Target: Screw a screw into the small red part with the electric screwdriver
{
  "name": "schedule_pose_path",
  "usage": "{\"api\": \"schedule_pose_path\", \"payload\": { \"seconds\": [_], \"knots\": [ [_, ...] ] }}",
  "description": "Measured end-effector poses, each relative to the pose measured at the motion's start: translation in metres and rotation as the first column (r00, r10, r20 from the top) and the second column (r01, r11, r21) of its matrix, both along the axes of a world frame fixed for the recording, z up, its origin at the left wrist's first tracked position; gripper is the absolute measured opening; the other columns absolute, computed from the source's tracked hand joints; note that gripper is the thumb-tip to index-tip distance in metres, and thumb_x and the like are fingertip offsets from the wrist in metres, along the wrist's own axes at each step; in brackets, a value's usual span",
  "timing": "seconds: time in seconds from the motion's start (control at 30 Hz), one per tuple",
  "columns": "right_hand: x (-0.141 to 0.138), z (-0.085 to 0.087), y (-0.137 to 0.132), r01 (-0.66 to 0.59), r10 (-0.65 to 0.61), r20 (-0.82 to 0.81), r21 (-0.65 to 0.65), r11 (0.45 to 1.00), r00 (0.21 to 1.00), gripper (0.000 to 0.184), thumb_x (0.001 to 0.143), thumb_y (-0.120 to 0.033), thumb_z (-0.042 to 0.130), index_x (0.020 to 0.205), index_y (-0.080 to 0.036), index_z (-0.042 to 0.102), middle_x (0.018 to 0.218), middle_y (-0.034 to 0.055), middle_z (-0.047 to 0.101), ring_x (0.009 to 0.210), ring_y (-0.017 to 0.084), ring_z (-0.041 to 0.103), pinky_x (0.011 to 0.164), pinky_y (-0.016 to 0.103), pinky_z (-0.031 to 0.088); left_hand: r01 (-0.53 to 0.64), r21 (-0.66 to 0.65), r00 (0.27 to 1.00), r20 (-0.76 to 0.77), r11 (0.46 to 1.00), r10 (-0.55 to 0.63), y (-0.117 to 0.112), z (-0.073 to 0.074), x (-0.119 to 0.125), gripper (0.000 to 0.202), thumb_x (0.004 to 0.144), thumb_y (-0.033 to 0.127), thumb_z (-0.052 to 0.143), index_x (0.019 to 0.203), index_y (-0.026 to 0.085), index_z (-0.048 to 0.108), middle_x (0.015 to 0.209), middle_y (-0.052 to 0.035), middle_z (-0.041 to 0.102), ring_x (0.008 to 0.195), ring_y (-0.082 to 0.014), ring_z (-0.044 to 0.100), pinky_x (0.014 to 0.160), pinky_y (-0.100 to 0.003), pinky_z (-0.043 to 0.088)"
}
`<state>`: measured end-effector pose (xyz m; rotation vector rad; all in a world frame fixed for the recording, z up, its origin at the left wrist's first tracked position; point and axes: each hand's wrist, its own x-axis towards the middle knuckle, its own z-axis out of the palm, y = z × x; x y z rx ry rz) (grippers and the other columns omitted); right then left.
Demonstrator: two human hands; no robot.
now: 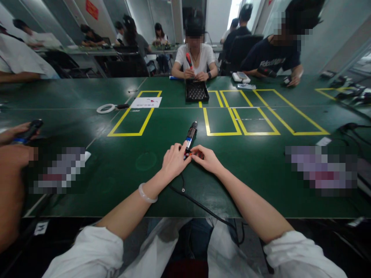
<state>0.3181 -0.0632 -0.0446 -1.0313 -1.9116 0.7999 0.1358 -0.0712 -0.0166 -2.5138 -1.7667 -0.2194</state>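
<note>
On the green table in front of me lies a slim black cylindrical device [191,135] with a blue-and-white label, its narrow tip pointing away. My left hand [174,159] is closed around its near end, thumb and fingers pressed on it. From the right, my right hand [208,159] pinches at small red-and-dark parts [198,154] at that same near end. Both sets of fingertips almost meet there, so the exact parts are partly hidden. Below my hands a black cable [199,205] with a small ring on a side strand runs toward the table's front edge.
Yellow tape rectangles [223,134] mark the green table [121,200]. Opposite, a person holds a red-and-black tool [189,60] over a black tray [197,92]. A white sheet [146,102] and coiled white cable [106,108] lie left. A co-worker's hand holds a black device [30,131] at far left.
</note>
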Motion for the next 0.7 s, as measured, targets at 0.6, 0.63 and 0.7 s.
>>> {"api": "schedule_pose_path", "payload": {
  "seconds": [0.6,0.63,0.7],
  "knots": [
    [0.005,-0.008,0.007,0.088,-0.089,-0.006,-0.055,0.995,0.996,0.014,0.088,-0.027,0.058,0.094,-0.018,0.067,0.082,0.0022,0.066,0.066,0.013,0.054,0.066,0.026,0.044,-0.25,-0.005,0.965,-0.088,0.968,0.248,0.069,0.006,-0.125,0.066,0.096,0.055,0.036,0.151,0.019,0.035,0.132,-0.0201,0.049,0.116,-0.0369,0.05,0.095,-0.045,0.04],
    [0.006,-0.008,0.007,0.09,-0.091,0.0,-0.058,0.994,0.996,0.014,0.089,-0.028,0.058,0.094,-0.018,0.067,0.082,0.0022,0.066,0.066,0.013,0.055,0.066,0.026,0.044,-0.278,-0.002,0.956,-0.096,0.961,0.276,0.074,0.007,-0.136,0.065,0.096,0.055,0.036,0.15,0.019,0.036,0.132,-0.0205,0.049,0.116,-0.0371,0.049,0.095,-0.045,0.039],
    [0.006,-0.008,0.006,0.093,-0.092,0.006,-0.068,0.993,0.996,0.014,0.089,-0.028,0.058,0.093,-0.018,0.067,0.08,0.0018,0.066,0.066,0.013,0.055,0.066,0.027,0.044,-0.333,0.006,0.937,-0.106,0.943,0.332,0.082,0.008,-0.158,0.064,0.096,0.055,0.036,0.147,0.017,0.039,0.131,-0.021,0.05,0.115,-0.0366,0.05,0.095,-0.045,0.039]
  ]
}}
